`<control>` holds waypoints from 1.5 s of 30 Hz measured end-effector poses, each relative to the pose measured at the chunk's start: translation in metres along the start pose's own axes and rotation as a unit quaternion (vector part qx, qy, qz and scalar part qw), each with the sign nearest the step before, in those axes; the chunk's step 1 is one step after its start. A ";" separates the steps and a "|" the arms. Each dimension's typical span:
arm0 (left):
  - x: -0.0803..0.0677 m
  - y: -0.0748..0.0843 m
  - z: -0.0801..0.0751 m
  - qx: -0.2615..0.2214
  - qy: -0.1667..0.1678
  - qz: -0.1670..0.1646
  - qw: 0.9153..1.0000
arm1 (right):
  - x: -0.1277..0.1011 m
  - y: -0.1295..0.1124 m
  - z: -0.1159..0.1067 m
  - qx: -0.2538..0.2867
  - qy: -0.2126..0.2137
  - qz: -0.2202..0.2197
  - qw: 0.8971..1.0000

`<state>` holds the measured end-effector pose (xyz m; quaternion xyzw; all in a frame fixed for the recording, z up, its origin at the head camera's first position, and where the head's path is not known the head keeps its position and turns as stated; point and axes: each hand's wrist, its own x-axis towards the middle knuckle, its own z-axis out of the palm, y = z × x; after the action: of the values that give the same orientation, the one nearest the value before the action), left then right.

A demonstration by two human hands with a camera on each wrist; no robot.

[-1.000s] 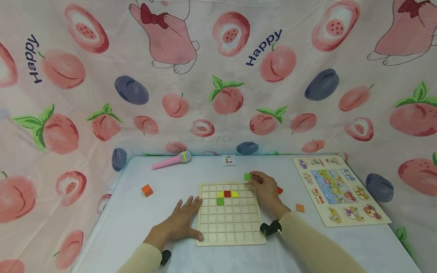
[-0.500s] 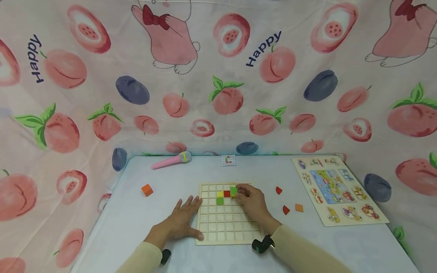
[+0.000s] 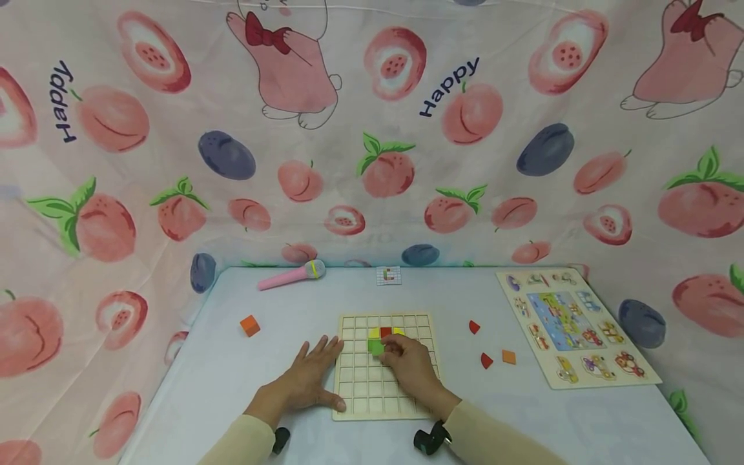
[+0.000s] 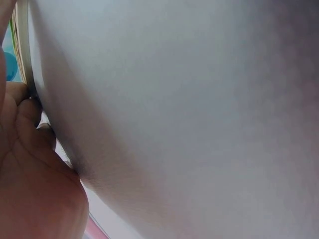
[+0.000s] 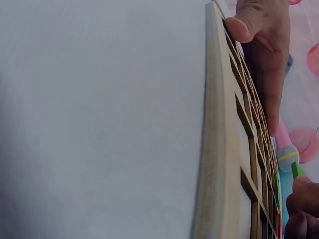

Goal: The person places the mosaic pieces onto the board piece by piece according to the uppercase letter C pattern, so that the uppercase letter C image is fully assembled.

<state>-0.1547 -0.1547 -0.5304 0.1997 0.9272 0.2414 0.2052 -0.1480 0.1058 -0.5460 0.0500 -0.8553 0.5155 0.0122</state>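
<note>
**Cream sleeves, black wrist cameras**

Both arms wear long, plain sleeves of a pale cream-beige cloth, without print or visible cuff trim. The left sleeve (image 3: 241, 442) enters the head view at about 7 o'clock, the right sleeve (image 3: 500, 439) at about 5 o'clock. Each ends at the wrist. A small black camera unit sits at each wrist: the left one (image 3: 281, 438) rounded and dark, the right one (image 3: 429, 439) blocky with glossy edges. Both hands are bare, with no rings or gloves visible.
</note>
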 end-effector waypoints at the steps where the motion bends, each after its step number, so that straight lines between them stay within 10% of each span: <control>1: 0.000 0.000 0.000 0.000 0.000 0.000 1.000 | -0.001 0.000 0.001 -0.010 0.000 -0.001 1.000; 15: -0.001 0.002 0.002 0.004 0.001 0.000 1.000 | -0.009 -0.005 0.010 -0.114 -0.012 -0.010 0.993; 45: 0.000 0.001 0.000 0.010 0.001 -0.006 1.000 | -0.002 -0.011 0.004 -0.142 -0.036 -0.029 0.989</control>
<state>-0.1543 -0.1541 -0.5300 0.1957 0.9309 0.2311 0.2041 -0.1446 0.0976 -0.5386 0.0911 -0.9181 0.3858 0.0035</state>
